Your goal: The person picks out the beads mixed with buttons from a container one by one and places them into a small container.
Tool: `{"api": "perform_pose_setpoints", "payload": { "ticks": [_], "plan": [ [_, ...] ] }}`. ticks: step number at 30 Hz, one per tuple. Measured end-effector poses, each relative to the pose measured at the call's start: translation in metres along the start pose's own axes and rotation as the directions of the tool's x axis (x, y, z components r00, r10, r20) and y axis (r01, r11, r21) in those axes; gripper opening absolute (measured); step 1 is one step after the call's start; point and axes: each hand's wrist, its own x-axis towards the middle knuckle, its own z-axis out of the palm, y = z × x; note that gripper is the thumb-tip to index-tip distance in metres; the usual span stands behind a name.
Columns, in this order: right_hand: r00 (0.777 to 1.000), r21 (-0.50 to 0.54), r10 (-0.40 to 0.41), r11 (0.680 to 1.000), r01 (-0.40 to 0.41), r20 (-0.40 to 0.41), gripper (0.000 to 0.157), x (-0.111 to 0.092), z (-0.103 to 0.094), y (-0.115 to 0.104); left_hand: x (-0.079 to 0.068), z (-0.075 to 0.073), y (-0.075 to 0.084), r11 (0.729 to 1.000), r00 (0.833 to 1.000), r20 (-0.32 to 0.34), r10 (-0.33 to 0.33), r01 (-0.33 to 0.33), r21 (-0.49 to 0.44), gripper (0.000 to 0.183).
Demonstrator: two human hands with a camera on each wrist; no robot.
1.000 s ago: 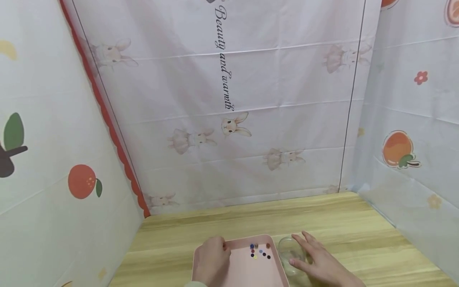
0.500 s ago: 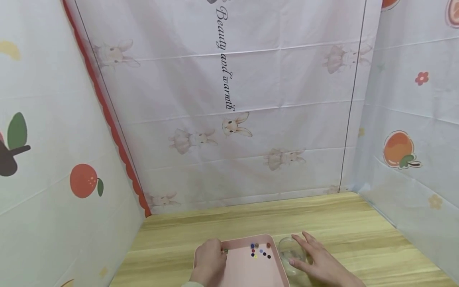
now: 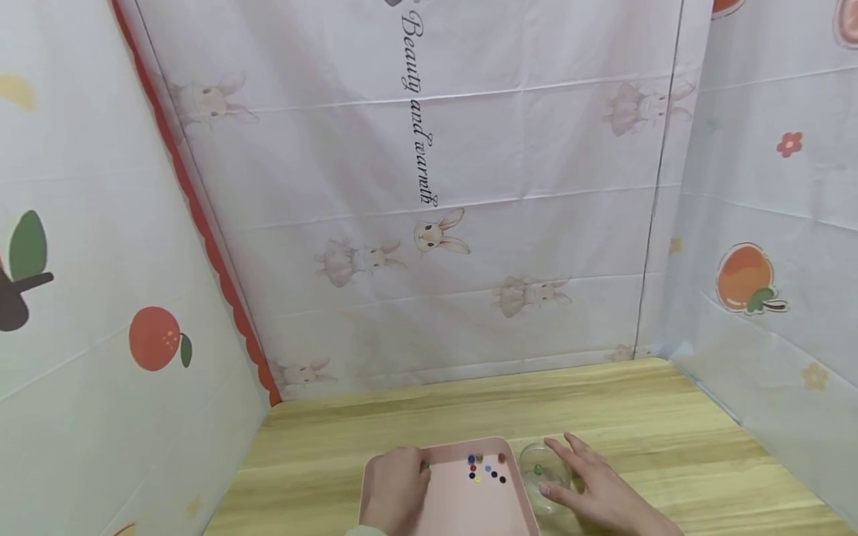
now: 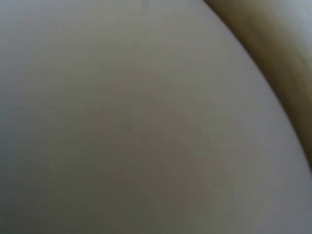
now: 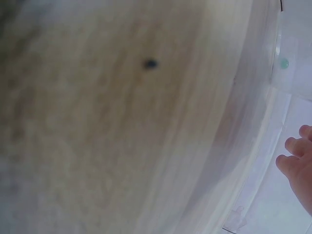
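Under the pink tray (image 3: 462, 506), a wood-patterned surface (image 3: 302, 476). Over the tray's left part, a left hand (image 3: 397, 487) with bent fingers; at the fingertips, a small green bead (image 3: 425, 465), pinched or merely beside them impossible to tell. In the tray's far right part, a scatter of small beads (image 3: 471, 459): blue, brown, red, yellow, dark. Just right of the tray, a clear glass jar (image 3: 534, 487) with a green spot (image 3: 538, 470) inside its outline. Farther right of the tray, a right hand (image 3: 599, 487), fingers spread wide at the jar.
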Motion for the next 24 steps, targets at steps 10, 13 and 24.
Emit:
{"api": "perform_pose_setpoints", "payload": {
  "ticks": [10, 13, 24],
  "plan": [
    [1.000, 0.010, 0.001, 1.000, -0.001, 0.013, 0.075, 0.001, -0.001, -0.001, 0.001, 0.008, -0.001, 0.997, 0.998, -0.043, 0.048, -0.051, -0.061, 0.037],
    [1.000, 0.012, 0.004, 1.000, -0.004, 0.015, 0.075, 0.002, 0.000, -0.001, 0.002, 0.008, -0.002, 0.993, 0.999, -0.005, 0.033, -0.033, -0.112, 0.026],
    [1.000, 0.011, 0.003, 1.000, -0.003, 0.004, 0.076, -0.001, 0.000, -0.001, 0.010, -0.006, 0.007, 0.890, 0.999, -0.040, -0.005, -0.013, -0.457, 0.010]
  ]
}}
